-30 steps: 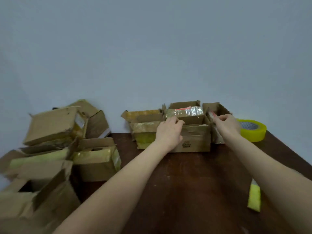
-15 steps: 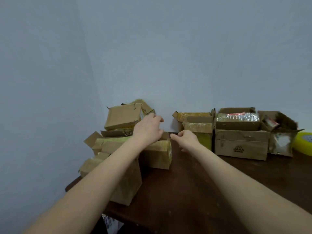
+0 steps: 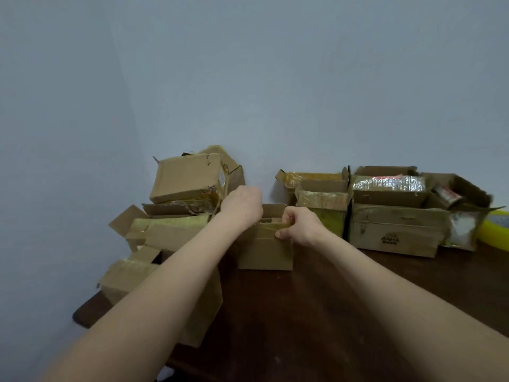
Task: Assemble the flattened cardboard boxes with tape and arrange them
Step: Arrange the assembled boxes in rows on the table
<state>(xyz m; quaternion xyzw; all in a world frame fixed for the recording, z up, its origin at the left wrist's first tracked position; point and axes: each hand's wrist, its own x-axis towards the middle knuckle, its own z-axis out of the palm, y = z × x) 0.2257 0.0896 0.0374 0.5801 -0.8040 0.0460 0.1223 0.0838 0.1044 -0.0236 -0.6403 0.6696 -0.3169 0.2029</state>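
1. Currently the right hand (image 3: 298, 227) pinches the top edge of the near wall of the small box (image 3: 264, 252). The thumb is on the near face and the fingers curl over the rim.
2. The left hand (image 3: 242, 205) sits over the box's far left corner. Only its back shows and the fingers are hidden behind it, so I cannot tell if they grasp anything.
3. The small box stands upright with its top open on the table (image 3: 303, 312), directly below both sets of fingers. Its long axis runs left to right, from the left fingers across to the right fingers.
4. Key relation, as a judgement: if this box is to join the arranged row, the row lies to the right of the right fingers. That makes the right hand the nearer one, and the box would travel along its own long axis.
5. Right of the right fingers:
   - The taped box (image 3: 322, 199) is just beside them.
   - Next comes the logo box (image 3: 394, 235), then the open box (image 3: 465, 213).
   - The tape roll (image 3: 495, 230) is past those, well apart from both hands.
6. Left of the left fingers is a loose pile (image 3: 165, 238), with its top box (image 3: 187, 177) just beside the knuckles.
7. In the way:
   - The taped box is close on the right, so there's little room to slide that way.
   - The pile crowds the left forearm.
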